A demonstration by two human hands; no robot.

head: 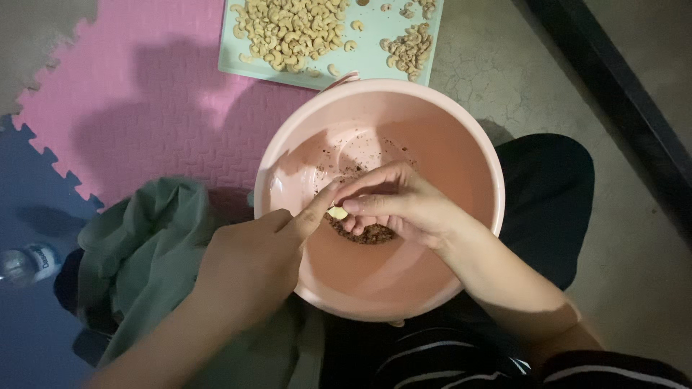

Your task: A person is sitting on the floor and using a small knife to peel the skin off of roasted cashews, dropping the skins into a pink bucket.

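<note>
one pink bowl [461, 137], one green tray [375, 61], two hands [249, 263], one bottle [25, 263]

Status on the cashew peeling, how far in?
Done: a big heap of pale cashews and a smaller pile lie on the light green board; brown skin bits sit in the pink basin. In hand: both hands, left hand and right hand, pinch one pale nut over the basin. Left: no unpeeled stock shows in view, so the remainder cannot be told.
</note>
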